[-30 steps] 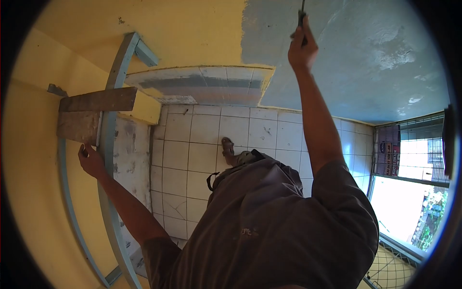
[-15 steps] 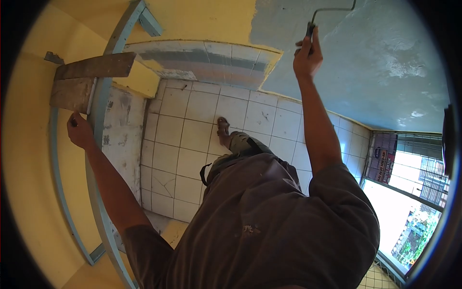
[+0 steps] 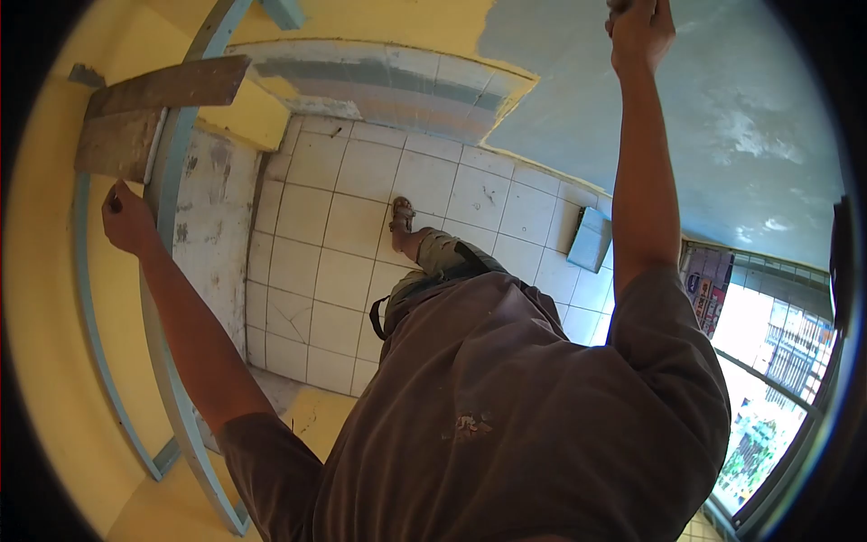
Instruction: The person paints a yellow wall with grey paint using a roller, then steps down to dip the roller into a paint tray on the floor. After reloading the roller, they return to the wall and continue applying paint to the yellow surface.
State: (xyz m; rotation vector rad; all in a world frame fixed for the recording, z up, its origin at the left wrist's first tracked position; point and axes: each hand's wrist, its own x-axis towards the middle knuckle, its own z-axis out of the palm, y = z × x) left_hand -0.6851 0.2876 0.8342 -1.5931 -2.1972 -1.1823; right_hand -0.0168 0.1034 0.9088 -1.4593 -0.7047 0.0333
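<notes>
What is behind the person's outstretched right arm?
Beside the right arm show blue wall, white floor tiles and a light-blue tray-like object. What lies directly behind the arm is covered and cannot be seen.

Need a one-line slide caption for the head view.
Right hand held out before a blue-and-yellow wall, left hand near brown boards, white floor tiles below.

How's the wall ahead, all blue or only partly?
Only partly: the wall is yellow at left, blue at right, meeting unevenly.
</notes>
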